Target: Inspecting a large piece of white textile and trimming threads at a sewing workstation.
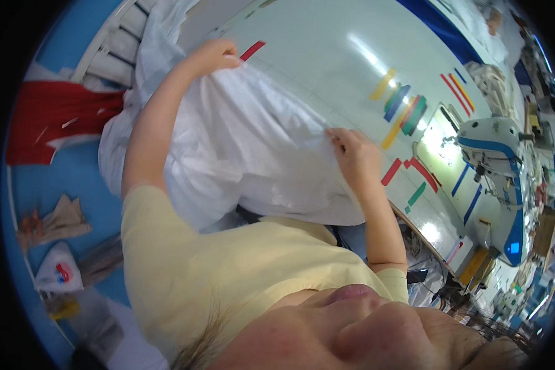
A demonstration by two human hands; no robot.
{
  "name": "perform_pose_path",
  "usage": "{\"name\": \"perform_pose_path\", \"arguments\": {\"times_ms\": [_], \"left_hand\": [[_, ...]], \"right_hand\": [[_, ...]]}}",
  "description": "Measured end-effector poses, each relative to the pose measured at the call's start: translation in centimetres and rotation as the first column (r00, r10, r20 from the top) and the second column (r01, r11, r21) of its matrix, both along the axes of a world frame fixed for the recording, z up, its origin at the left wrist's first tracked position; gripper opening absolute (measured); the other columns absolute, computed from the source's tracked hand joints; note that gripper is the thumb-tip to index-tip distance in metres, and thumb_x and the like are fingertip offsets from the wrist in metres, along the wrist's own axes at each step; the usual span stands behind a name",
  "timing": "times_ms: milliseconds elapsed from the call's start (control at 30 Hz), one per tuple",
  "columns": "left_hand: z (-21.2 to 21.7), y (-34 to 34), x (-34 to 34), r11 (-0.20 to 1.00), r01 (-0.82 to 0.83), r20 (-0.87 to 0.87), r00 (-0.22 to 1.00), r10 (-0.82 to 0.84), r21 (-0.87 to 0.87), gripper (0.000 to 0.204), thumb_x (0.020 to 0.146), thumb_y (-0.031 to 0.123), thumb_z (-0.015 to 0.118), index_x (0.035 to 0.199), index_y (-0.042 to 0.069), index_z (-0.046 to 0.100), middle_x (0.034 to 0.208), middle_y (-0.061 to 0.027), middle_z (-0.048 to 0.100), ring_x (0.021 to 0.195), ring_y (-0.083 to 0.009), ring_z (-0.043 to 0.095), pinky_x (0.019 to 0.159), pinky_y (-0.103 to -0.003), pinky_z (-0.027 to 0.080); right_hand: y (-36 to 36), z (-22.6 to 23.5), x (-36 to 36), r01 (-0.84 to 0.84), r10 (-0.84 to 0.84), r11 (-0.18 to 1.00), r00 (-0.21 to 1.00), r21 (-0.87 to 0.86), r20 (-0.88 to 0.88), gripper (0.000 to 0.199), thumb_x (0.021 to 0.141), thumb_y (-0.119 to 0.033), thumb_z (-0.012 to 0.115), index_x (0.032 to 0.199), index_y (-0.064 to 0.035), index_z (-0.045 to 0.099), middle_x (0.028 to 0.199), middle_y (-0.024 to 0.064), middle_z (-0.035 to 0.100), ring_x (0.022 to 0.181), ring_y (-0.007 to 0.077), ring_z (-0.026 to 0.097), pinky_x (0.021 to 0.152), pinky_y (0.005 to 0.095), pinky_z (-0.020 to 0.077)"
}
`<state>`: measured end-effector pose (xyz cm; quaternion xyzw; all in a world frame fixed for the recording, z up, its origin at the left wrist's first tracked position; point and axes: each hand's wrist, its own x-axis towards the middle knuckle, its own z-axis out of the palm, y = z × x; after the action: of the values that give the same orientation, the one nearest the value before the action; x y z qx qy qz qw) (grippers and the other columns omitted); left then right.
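A large white cloth (271,142) is stretched between my two hands along the edge of the white table top (302,49). My left hand (213,57) is closed on its far left part, fingers pinched together. On the right, my right hand (356,157) pinches the cloth's edge between thumb and fingers. The fabric between the hands is pulled fairly straight at the top and falls in loose folds toward my body. Its lower left part hangs in a heap over the table's left side.
A white and blue sewing machine (490,145) stands at the right of the table. Coloured tape strips (404,111) are stuck on the top. At the left, a red cloth (61,120) lies by a white slatted rack (114,46), above a blue floor (49,191).
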<state>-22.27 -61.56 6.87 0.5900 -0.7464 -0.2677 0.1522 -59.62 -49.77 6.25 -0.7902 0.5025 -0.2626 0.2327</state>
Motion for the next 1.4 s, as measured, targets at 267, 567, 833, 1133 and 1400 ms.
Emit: {"name": "perform_pose_path", "arguments": {"times_ms": [267, 567, 833, 1133, 1400], "left_hand": [[0.6, 0.7, -0.1, 0.998, -0.051, 0.067, 0.997, 0.049, 0.031, 0.016, 0.075, 0.015, 0.066, 0.074, 0.002, 0.056, 0.064, -0.0039, 0.052, 0.062, -0.0141, 0.047, 0.060, -0.029, 0.040], [0.8, 0.3, -0.6, 0.994, -0.046, 0.071, 0.997, 0.039, 0.102, 0.021, 0.076, 0.019, 0.067, 0.079, 0.000, 0.057, 0.070, -0.0086, 0.057, 0.067, -0.0176, 0.052, 0.064, -0.032, 0.043], [-0.2, -0.3, 0.1, 1.000, 0.011, 0.202, 0.979, -0.011, 0.003, 0.024, 0.078, 0.025, 0.066, 0.079, 0.003, 0.057, 0.069, -0.0093, 0.058, 0.065, -0.0193, 0.052, 0.062, -0.033, 0.042], [-0.1, 0.8, -0.1, 0.999, -0.045, 0.179, 0.983, 0.043, 0.004, 0.023, 0.080, 0.023, 0.063, 0.080, 0.003, 0.052, 0.070, -0.0062, 0.051, 0.068, -0.0165, 0.047, 0.064, -0.030, 0.038], [-0.1, 3.3, -2.3, 0.856, -0.020, 0.342, 0.912, 0.228, -0.516, 0.023, 0.076, 0.022, 0.069, 0.088, 0.005, 0.059, 0.098, -0.0096, 0.060, 0.090, -0.0303, 0.057, 0.077, -0.039, 0.046]], "right_hand": [[0.1, 0.6, -0.1, -0.051, 0.048, 0.997, 0.998, -0.061, -0.047, 0.025, 0.075, -0.002, 0.059, 0.097, -0.0125, 0.068, 0.081, 0.0085, 0.065, 0.073, 0.0290, 0.062, 0.063, 0.0384, 0.0497], [0.1, 0.5, -0.6, -0.042, 0.042, 0.999, 0.999, -0.006, -0.035, 0.019, 0.080, -0.010, 0.059, 0.097, -0.0125, 0.068, 0.084, 0.0087, 0.066, 0.080, 0.0291, 0.063, 0.067, 0.0398, 0.0499], [-0.1, 0.1, -0.6, -0.092, 0.095, 0.994, 0.994, 0.061, -0.050, 0.027, 0.079, -0.004, 0.058, 0.102, -0.0128, 0.068, 0.086, 0.0130, 0.066, 0.077, 0.0311, 0.063, 0.067, 0.0391, 0.0495], [-0.4, 0.7, -0.4, -0.068, 0.075, 0.993, 0.994, 0.098, -0.073, 0.029, 0.079, -0.004, 0.058, 0.104, -0.0138, 0.069, 0.082, 0.0098, 0.065, 0.072, 0.0269, 0.062, 0.066, 0.0353, 0.0486], [-0.7, 0.9, -0.5, -0.059, 0.067, 0.993, 0.995, 0.099, -0.075, 0.021, 0.081, -0.010, 0.057, 0.096, -0.0143, 0.070, 0.079, 0.0088, 0.066, 0.074, 0.0296, 0.062, 0.063, 0.0388, 0.0493]]}}
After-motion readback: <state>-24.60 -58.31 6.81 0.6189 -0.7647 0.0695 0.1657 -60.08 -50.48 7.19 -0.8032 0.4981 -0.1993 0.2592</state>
